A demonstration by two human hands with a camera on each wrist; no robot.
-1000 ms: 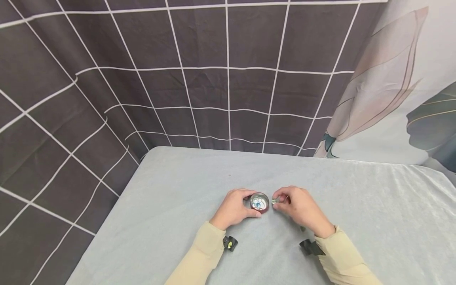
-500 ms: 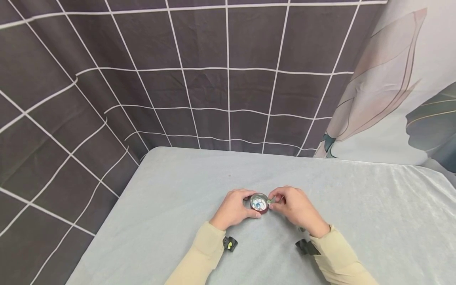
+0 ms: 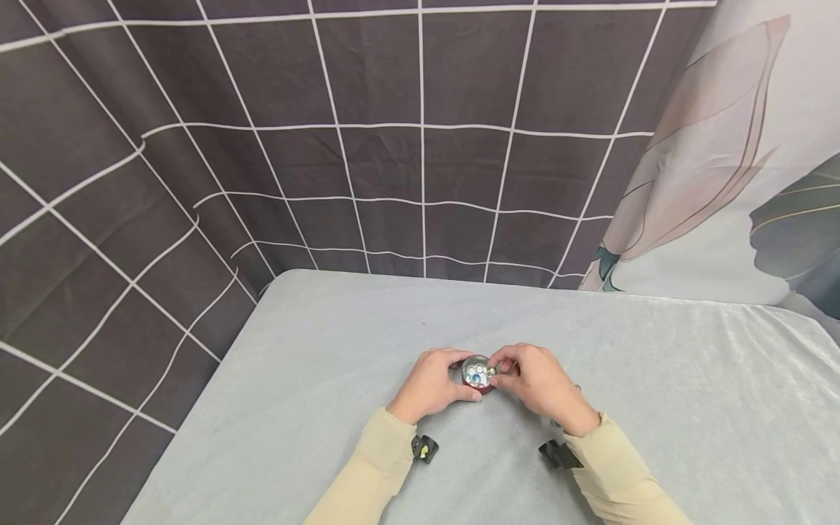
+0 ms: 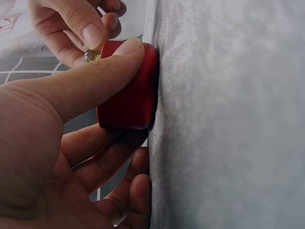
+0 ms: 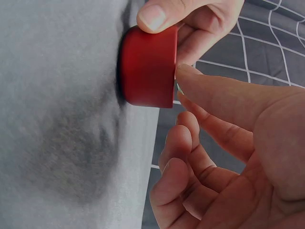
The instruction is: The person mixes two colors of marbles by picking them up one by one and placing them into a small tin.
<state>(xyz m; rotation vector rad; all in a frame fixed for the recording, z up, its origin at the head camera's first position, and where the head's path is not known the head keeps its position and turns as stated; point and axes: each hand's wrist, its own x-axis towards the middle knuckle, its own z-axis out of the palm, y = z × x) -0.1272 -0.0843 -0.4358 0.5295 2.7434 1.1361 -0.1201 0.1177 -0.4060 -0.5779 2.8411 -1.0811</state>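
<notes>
A small red round cup (image 3: 482, 390) stands on the cloth, with several clear and bluish glass marbles (image 3: 475, 373) inside. My left hand (image 3: 429, 385) grips it from the left, thumb on the near side and fingers round the far side. My right hand (image 3: 543, 380) pinches a greenish glass marble (image 4: 90, 56) between thumb and index finger at the cup's right rim. In the right wrist view only a sliver of the marble shows between the fingertips, beside the smooth red wall (image 5: 150, 67) of the cup. The other right fingers are loosely curled.
A pale grey velvety cloth (image 3: 341, 343) covers the table. Small rounded things (image 3: 555, 423) lie partly hidden by the right wrist. A dark curtain (image 3: 466, 168) with white grid lines hangs behind, and a floral curtain (image 3: 715, 182) at the right.
My right hand has moved left with the marble, from just right of the cup to over its rim. The left hand and the cup have stayed in place.
</notes>
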